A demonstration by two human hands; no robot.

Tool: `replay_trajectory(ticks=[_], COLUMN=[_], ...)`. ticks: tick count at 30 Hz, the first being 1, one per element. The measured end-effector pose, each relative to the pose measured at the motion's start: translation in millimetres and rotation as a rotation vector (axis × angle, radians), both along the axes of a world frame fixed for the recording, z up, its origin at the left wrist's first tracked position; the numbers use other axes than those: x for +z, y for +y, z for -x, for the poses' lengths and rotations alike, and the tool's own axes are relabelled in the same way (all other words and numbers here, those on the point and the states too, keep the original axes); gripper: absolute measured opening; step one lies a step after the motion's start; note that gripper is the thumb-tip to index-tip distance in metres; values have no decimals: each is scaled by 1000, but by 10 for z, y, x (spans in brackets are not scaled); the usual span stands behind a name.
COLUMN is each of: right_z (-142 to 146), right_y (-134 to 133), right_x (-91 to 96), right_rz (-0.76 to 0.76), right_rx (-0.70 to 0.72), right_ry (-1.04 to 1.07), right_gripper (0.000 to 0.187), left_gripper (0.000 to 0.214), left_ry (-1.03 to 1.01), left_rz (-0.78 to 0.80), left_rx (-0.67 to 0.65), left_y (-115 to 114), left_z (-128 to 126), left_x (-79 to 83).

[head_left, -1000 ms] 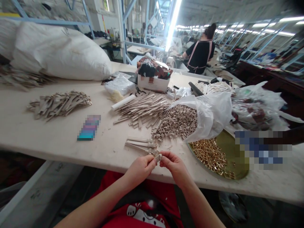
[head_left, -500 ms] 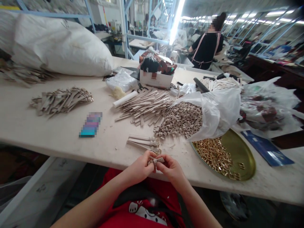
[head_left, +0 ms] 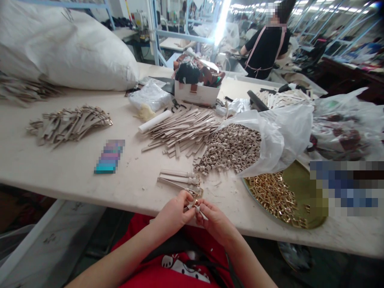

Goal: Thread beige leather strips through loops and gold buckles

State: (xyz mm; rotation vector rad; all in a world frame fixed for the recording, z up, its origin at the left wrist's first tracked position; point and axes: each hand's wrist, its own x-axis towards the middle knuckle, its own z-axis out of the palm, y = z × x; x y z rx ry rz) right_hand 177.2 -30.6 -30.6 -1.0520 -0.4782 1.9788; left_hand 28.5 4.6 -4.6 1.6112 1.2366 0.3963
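Note:
Close to the table's front edge, my left hand (head_left: 175, 212) pinches a short beige strap (head_left: 204, 215) with a gold buckle. My right hand (head_left: 215, 221) grips the same strap from the other side, around a small loop on it. My fingers cover most of the strap. Just beyond my hands lie several straps with buckles (head_left: 178, 181), side by side. Farther off is a heap of plain beige strips (head_left: 183, 130). Small beige loops (head_left: 232, 144) spill from a clear plastic bag (head_left: 283, 128). Gold buckles (head_left: 271, 196) fill part of an olive oval tray (head_left: 295, 176) at the right.
A phone-like blurred object (head_left: 109, 157) lies at the left, with a pile of buckled straps (head_left: 72, 124) beyond it. A big white sack (head_left: 75, 48) stands at the back left. A white box of scraps (head_left: 196, 94) is at the back. A co-worker (head_left: 265, 48) stands farther off.
The strap has turned in my hands, its end now slanting down to the right. My right fingers have closed in around it. The camera view has shifted slightly.

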Motion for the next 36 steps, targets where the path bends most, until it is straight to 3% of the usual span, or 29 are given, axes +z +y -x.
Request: replay_trajectory(ticks=[6, 12, 16, 20, 26, 31, 36], right_z=[-57, -79, 31, 126, 35, 66, 114], right_y=[-86, -120, -133, -177, -221, -255, -245], right_x=[-97, -60, 7, 18, 18, 3, -12], right_rz=[92, 48, -133, -274, -280, -362, -288], right_rx=[-4, -143, -231, -412, -107, -260, -231], right_ry=[145, 89, -117, -472, -463, -712, -536], right_gripper=[21, 20, 23, 28, 29, 25, 25], left_gripper=[12, 17, 22, 22, 21, 21, 22], left_ry=[27, -140, -312, -308, -229, -349, -435], left_rz=[-14, 194, 342, 301, 237, 362, 476], left_rx=[-16, -37, -2, 39, -22, -29, -19], left_y=[-23, -101, -199, -244, -274, -285, -246], left_z=[-10, 33, 2, -27, 63, 95, 95], left_x=[-60, 36, 71, 47, -13, 4, 43])
